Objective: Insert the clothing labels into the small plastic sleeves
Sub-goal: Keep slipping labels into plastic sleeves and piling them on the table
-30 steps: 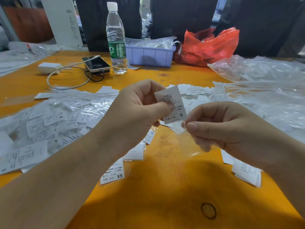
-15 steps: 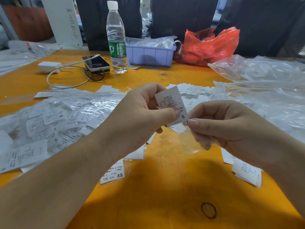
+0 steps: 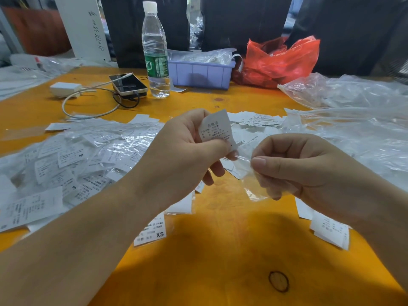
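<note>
My left hand (image 3: 185, 151) pinches a white printed clothing label (image 3: 215, 128) between thumb and fingers; the label bends over and its lower edge meets the mouth of a small clear plastic sleeve (image 3: 249, 173). My right hand (image 3: 293, 166) pinches that sleeve, which hangs down below its fingers. Both hands are above the middle of the orange table (image 3: 220, 261). How far the label's bottom edge sits inside the sleeve is hidden by my left thumb.
Sleeved labels (image 3: 72, 160) pile at the left, loose labels (image 3: 256, 121) behind my hands, clear plastic bags (image 3: 353, 129) at the right. Farther back stand a water bottle (image 3: 155, 51), a phone (image 3: 128, 83) with cable, a purple bin (image 3: 202, 72) and a red bag (image 3: 280, 60).
The label has tilted and bent over, and its lower end has slid down to the sleeve's mouth. My right hand has shifted slightly right with the sleeve.
</note>
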Demonstrator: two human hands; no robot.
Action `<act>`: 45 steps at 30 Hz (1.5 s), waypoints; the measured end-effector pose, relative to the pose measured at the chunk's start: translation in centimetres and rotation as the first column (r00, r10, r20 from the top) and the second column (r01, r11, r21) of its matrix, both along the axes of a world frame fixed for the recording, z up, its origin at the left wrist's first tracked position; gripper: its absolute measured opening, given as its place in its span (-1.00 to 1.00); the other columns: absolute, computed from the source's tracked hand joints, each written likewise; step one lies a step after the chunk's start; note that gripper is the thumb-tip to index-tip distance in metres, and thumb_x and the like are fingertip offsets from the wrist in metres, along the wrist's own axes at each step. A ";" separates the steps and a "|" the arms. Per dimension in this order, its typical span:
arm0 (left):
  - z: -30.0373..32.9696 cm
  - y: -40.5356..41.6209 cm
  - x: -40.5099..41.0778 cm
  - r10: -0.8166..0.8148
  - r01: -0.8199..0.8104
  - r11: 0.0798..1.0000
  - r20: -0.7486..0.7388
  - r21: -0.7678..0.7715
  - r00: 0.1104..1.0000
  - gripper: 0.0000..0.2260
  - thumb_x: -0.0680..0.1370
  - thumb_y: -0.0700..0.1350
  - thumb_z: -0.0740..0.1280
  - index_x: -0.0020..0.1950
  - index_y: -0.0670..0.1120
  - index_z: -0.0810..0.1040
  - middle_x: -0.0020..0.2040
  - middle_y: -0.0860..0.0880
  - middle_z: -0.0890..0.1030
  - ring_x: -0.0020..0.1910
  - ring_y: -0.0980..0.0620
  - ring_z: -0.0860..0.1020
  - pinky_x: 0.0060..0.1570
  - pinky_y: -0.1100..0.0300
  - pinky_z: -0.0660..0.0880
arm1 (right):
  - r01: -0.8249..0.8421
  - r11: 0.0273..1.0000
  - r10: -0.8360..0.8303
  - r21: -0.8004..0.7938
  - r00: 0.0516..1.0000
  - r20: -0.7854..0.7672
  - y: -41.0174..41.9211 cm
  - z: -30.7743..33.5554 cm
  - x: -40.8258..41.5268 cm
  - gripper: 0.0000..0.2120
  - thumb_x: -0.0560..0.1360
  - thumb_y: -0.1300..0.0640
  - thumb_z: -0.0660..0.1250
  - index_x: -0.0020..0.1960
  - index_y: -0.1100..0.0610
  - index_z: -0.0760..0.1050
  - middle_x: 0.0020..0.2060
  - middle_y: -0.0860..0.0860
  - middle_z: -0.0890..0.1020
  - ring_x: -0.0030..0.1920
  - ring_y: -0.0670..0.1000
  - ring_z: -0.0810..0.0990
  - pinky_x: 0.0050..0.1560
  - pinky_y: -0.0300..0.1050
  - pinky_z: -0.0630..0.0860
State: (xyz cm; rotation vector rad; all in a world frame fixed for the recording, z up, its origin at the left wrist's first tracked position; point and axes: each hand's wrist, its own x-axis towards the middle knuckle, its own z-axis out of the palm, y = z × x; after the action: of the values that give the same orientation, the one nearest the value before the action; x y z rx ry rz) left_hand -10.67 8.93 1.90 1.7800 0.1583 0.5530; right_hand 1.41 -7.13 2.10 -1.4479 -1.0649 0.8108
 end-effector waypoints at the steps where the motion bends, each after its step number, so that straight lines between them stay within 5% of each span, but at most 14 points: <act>1: 0.0 0.0 0.0 0.012 -0.012 1.000 0.005 0.004 1.000 -0.84 0.50 -0.33 0.36 -0.11 -0.07 0.49 -0.25 -0.09 0.69 -0.46 0.05 0.57 -0.52 0.21 0.48 | -0.004 1.000 0.004 -0.001 1.000 0.001 0.0 0.0 0.0 -0.92 0.39 0.16 0.39 -0.24 0.16 0.61 -0.43 0.09 0.55 -0.47 -0.04 0.41 -0.40 -0.20 0.45; 7: -0.1 -0.1 0.0 0.054 -0.053 0.998 -0.019 0.040 0.998 -0.68 0.51 -0.42 0.21 0.02 0.01 0.42 -0.30 0.02 0.66 -0.47 0.07 0.55 -0.56 0.22 0.45 | -0.008 1.000 0.008 -0.011 1.000 0.006 0.1 0.0 0.0 -0.86 0.41 0.13 0.35 -0.22 0.18 0.62 -0.41 0.12 0.56 -0.43 0.02 0.44 -0.41 -0.23 0.45; 11: 0.0 -0.3 -0.1 0.029 -0.027 0.998 -0.033 0.064 0.999 -0.79 0.54 -0.38 0.26 -0.08 -0.06 0.53 -0.27 -0.02 0.68 -0.43 0.10 0.56 -0.52 0.22 0.50 | -0.012 1.000 0.012 -0.012 1.000 0.000 0.1 -0.1 -0.1 -0.87 0.40 0.14 0.36 -0.22 0.19 0.61 -0.41 0.12 0.55 -0.43 0.02 0.44 -0.40 -0.23 0.45; 19: -0.1 -0.1 0.2 0.123 -0.122 0.992 -0.021 0.031 0.992 -0.89 0.43 0.01 0.36 -0.11 0.10 0.66 -0.16 0.19 0.68 -0.18 0.24 0.61 -0.23 0.25 0.56 | -0.017 1.000 0.017 0.003 1.000 0.014 0.1 -0.1 -0.1 -0.93 0.35 0.13 0.42 -0.24 0.13 0.62 -0.43 0.09 0.55 -0.45 -0.02 0.45 -0.42 -0.25 0.43; 25: 0.0 0.1 0.1 0.104 -0.104 0.991 -0.001 -0.084 0.995 -0.81 0.38 0.03 0.39 -0.05 0.06 0.68 -0.19 0.02 0.69 -0.38 0.18 0.49 -0.33 0.27 0.50 | 0.005 1.000 -0.005 0.003 0.998 0.067 0.2 -0.2 -0.1 -0.93 0.34 0.12 0.43 -0.24 0.13 0.62 -0.43 0.07 0.56 -0.44 -0.03 0.47 -0.41 -0.22 0.46; 34: 0.0 0.3 0.1 -0.032 0.032 0.990 0.004 -0.138 0.999 -0.85 0.39 -0.06 0.42 -0.07 -0.02 0.69 -0.27 0.02 0.66 -0.41 0.14 0.47 -0.40 0.29 0.46 | 0.020 0.999 -0.023 0.047 0.998 0.066 0.1 0.1 -0.3 -0.82 0.26 0.12 0.52 -0.24 0.19 0.60 -0.45 0.08 0.55 -0.45 -0.01 0.46 -0.43 -0.22 0.45; 45: 0.2 0.6 0.0 0.016 -0.014 0.986 0.010 -0.165 1.000 -0.84 0.39 -0.07 0.41 -0.06 -0.04 0.67 -0.30 0.04 0.65 -0.43 0.15 0.45 -0.41 0.30 0.43 | 0.067 0.994 -0.071 0.085 0.996 0.046 -0.1 0.4 -0.1 -0.80 0.25 0.07 0.45 -0.23 0.20 0.60 -0.46 0.08 0.54 -0.45 0.01 0.45 -0.43 -0.23 0.45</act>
State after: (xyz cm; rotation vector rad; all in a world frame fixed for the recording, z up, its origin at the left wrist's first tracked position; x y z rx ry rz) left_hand -10.67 9.56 2.05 1.6162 0.2038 0.5448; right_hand 1.35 -7.24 2.52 -1.4322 -1.0676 0.6774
